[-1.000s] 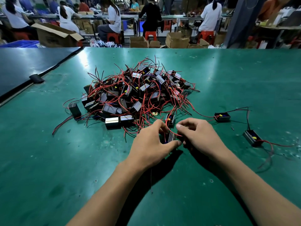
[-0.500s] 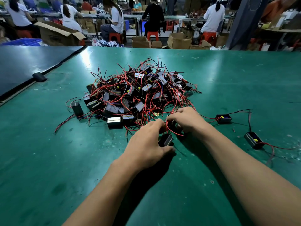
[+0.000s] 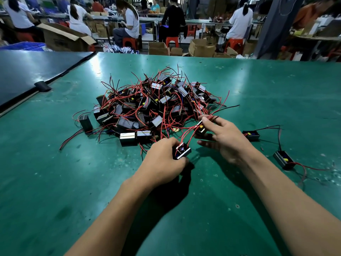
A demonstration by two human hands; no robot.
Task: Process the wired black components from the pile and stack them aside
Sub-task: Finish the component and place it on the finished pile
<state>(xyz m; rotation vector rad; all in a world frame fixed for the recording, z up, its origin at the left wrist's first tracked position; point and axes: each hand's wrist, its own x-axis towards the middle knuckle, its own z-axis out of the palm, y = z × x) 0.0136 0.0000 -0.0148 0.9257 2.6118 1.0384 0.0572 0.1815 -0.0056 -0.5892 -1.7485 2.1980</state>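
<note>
Your left hand (image 3: 162, 159) was curled round a black component (image 3: 182, 150), thumb and fingers gripping its sides, just in front of the pile (image 3: 153, 108); red wires rose from it towards your other hand; your right hand (image 3: 227, 141) was only partly closed, forefinger and thumb pinching a second component (image 3: 201, 129) with a yellow part showing, at the pile's near right edge, while the remaining fingers stayed spread and loose; whether that piece was clear of the heap I could not tell; the pile itself sat mid-table, a tangle of black blocks and red leads on the green table (image 3: 55, 182); to your right, well apart from the heap, lay a near loose component (image 3: 283, 159) and a far loose component (image 3: 251, 135), each trailing wires across the surface; one upright block (image 3: 85, 122) stood just beside the pile's left edge; a dark mat (image 3: 27, 71) covered the far left; beyond the table, people sat on red stools (image 3: 171, 40) among cardboard boxes (image 3: 64, 39).
</note>
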